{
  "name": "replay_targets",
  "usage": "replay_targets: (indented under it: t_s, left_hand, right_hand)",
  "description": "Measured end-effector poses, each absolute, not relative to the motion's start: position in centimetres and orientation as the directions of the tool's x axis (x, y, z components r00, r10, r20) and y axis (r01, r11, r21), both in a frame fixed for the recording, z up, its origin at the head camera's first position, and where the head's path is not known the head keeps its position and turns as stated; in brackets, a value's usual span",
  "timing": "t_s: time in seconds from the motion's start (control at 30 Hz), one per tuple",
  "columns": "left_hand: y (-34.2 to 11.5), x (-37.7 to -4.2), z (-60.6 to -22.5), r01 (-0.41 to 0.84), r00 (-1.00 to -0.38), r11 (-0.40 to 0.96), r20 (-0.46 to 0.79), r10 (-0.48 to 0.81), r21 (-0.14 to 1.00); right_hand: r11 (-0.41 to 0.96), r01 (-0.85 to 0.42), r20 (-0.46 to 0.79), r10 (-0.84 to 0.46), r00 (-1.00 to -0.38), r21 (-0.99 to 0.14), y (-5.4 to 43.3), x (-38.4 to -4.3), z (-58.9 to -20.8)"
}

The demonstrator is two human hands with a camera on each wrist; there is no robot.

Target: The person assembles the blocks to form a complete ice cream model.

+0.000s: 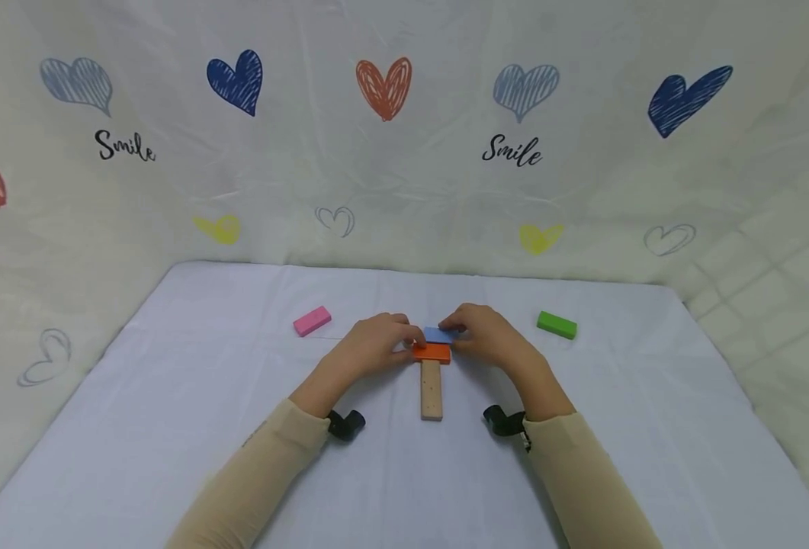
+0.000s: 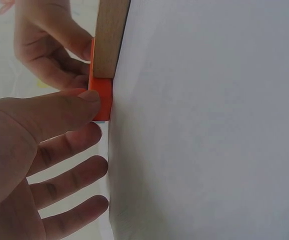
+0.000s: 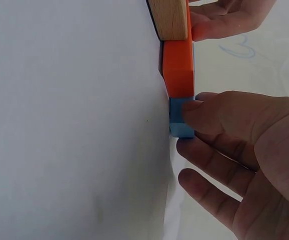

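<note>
A natural-wood block [image 1: 431,393] lies lengthwise on the white-covered table, its far end against the long side of an orange block [image 1: 434,353] set crosswise. Behind the orange one, a blue block [image 1: 438,335] lies parallel, reaching further to the right. My left hand [image 1: 375,343] pinches the left end of the orange block, with the thumb on its near side in the left wrist view. The right hand [image 1: 489,335] holds the blue block's right end; in the right wrist view the thumb [image 3: 199,116] presses its near face and the other fingers are behind it.
A pink block [image 1: 312,321] lies to the left and a green block [image 1: 556,325] to the right, both towards the back of the table. Behind the table hangs a pale sheet [image 1: 438,183] printed with hearts. Each wrist wears a black camera mount [image 1: 345,425].
</note>
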State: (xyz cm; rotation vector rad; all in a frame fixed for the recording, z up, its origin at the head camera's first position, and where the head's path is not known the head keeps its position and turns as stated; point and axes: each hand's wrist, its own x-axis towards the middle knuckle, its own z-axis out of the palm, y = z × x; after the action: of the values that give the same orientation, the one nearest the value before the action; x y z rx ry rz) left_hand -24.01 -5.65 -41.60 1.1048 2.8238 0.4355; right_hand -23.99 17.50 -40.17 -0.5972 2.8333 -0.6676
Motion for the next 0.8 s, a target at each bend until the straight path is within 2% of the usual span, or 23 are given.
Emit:
replay_targets:
  t_s: [0.8]
  left_hand:
    - [-5.53,-23.97,-41.64,0.655,-0.738,0.702,0.036,0.674,0.28]
  right_hand:
    - [0.81,-0.389,-0.056,-0.456,-0.888,-0.44,16.86,-23.47,-39.84]
